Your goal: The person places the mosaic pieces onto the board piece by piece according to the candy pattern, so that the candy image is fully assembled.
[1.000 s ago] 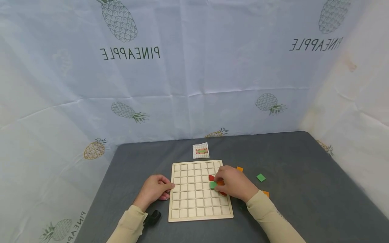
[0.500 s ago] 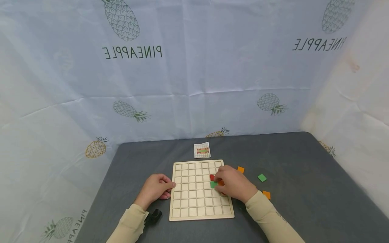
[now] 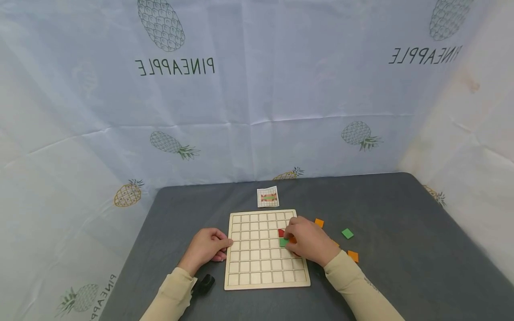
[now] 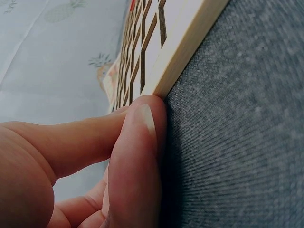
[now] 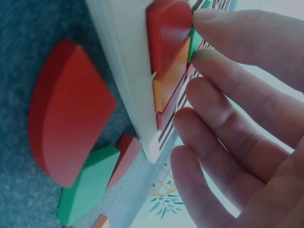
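Left hand (image 3: pixel 206 246), left of centre in the head frame: thumb and finger together on the left edge of the board (image 3: pixel 245 256), looks like a pinch, nothing else held. Right hand (image 3: pixel 309 240), right of centre: fingers near straight, loosely spread, no firm grip visible. Right-wrist frame, top centre: one tip touching or just beside a rounded red tile (image 5: pixel 168 28), next tip by a green tile (image 5: pixel 193 45). Can't tell if either is pinched.

Board is centre-bottom of the head frame, flat on the tabletop (image 3: pixel 401 276). Tiles sit along its right side; an orange tile (image 5: pixel 171 73) is below the rounded red at the rim in the wrist frame. Most visible cells bare. Card (image 3: pixel 267 196) above the board has a red/green pattern, probably the reference.

Spares: loose green (image 3: pixel 347 233) and loose orange (image 3: pixel 353 256) at right of the head frame; loose red (image 5: pixel 71 114) at left of the wrist frame, off the board.

My read: step is seating/squaring tiles at the right edge while left braces. Next move calls for light downward pressure, a check against the card, clean release, then a spare. Risk: fingertips nudging neighbours.
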Demonstrator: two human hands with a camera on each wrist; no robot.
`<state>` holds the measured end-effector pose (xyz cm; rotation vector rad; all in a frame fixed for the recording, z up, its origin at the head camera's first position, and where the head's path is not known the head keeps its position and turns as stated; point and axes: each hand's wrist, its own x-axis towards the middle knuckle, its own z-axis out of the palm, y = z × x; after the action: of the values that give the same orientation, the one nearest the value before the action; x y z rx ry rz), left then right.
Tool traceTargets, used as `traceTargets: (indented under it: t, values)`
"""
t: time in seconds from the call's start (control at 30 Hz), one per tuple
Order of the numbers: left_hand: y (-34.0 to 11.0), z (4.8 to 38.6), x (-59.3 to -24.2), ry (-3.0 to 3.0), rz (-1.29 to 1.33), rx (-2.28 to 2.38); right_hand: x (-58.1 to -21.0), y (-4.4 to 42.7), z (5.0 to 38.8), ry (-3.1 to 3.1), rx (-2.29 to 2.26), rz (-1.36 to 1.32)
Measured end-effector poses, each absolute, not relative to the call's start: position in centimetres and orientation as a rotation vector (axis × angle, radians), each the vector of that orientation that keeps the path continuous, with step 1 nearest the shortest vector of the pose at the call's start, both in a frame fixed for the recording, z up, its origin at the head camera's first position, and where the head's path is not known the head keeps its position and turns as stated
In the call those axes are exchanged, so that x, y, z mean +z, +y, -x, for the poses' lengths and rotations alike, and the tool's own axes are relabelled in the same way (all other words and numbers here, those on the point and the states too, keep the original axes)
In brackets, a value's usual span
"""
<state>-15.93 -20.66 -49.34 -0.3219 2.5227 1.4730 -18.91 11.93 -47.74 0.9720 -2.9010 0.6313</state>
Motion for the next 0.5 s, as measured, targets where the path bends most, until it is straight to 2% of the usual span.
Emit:
traceTargets:
  t: [0.27, 0.5]
  values:
    - [-20.6, 16.0, -49.3, 2.517, 0.315, 1.47, -47.5, 12.8, 18.8, -2.898, 0.666, -0.914]
    - [-20.7, 15.9, -49.2, 2.521, 0.32, 1.46, -46.6, 16.6, 18.4, -2.927, 0.63, -0.773]
